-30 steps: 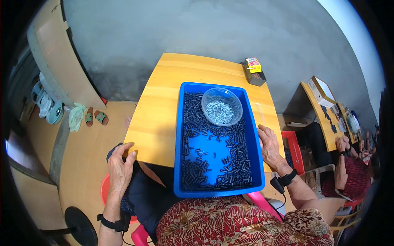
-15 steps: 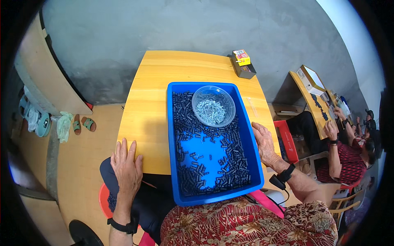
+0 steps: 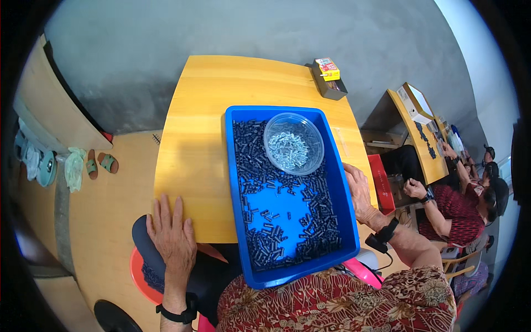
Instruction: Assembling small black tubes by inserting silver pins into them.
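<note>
A blue plastic tray sits on the wooden table and reaches past its near edge toward my body. Many small black tube-like pieces cover much of its bottom. At its far right stands a clear round tub holding small shiny clear or silvery pieces. My left hand lies flat and open at the near left table edge, fingers apart, holding nothing. Along the tray's right outer wall rests my right hand, its fingers extended and partly hidden by the tray; no held thing shows.
The table stands against a grey wall. A dark box with a yellow packet sits at its far right corner. Red bins stand by the table, one on the right, one low left. Other people sit at a table on the right.
The view has shifted slightly. My hands stay in much the same places, at the table edge and beside the tray. At the right, a co-worker's hand has come down from the other table.
</note>
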`<state>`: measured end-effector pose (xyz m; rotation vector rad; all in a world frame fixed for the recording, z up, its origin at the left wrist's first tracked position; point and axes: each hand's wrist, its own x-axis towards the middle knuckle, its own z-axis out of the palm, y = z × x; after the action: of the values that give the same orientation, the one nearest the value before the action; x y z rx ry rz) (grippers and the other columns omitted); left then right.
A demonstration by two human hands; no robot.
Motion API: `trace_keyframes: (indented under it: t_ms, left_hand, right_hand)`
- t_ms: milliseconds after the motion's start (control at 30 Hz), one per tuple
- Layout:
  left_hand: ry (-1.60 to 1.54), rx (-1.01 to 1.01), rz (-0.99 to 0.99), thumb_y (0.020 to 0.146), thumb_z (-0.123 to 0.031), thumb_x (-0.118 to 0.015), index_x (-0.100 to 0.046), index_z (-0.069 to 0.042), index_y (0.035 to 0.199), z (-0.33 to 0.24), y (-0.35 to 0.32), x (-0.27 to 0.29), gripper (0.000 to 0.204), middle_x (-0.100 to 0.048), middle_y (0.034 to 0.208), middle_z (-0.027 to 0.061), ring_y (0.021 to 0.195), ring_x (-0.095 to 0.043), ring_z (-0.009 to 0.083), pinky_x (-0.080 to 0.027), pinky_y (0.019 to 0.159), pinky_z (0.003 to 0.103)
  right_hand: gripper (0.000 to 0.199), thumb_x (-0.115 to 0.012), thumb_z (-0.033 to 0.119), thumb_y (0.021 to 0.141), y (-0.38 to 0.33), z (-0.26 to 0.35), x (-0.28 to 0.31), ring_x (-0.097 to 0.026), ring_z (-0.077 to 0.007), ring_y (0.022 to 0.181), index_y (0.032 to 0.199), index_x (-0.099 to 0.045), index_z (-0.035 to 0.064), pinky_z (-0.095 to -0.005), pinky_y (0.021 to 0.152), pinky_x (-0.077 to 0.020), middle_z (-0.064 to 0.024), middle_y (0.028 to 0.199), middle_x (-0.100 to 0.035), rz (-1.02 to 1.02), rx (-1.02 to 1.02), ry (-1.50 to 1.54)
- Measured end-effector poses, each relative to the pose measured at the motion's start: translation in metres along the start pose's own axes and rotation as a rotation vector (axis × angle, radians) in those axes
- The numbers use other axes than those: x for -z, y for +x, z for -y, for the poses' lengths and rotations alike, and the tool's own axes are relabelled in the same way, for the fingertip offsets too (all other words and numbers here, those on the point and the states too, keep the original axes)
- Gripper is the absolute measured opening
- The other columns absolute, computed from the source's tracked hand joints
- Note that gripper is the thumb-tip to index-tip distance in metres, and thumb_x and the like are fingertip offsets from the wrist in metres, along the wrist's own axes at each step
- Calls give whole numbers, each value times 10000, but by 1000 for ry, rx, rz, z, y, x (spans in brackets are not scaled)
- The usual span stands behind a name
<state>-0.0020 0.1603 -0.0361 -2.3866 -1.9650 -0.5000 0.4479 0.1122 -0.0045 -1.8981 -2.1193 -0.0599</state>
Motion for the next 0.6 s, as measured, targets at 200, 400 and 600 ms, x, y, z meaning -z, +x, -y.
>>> trace_keyframes:
  t_ms: [200,400,600]
  left_hand:
    - [-22,-29,28,1039,-311,-377,-482,-63,1438,-1,2,14,482,-351,1559,194,1449,-293,384,-188,1173,539]
    - [-6,-53,59,1045,-334,-347,-468,-53,1450,4,-1,9,508,-347,1559,212,1451,-292,402,-175,1170,554]
    - [42,-30,97,1037,-322,-359,-481,-69,1446,-6,-1,5,495,-346,1560,216,1449,-296,408,-200,1155,560]
  right_hand:
    - [443,-575,286,932,-2,6,5,-463,-394,1261,1301,-536,46,-484,1045,-363,-212,1356,-503,6,-24,-60]
    - [493,-591,343,883,4,6,3,-471,-401,1243,1278,-559,50,-492,1028,-365,-204,1335,-512,27,-64,-28]
    - [462,-575,290,897,3,-7,-1,-479,-386,1231,1292,-545,52,-487,1004,-380,-194,1315,-516,30,-59,-55]
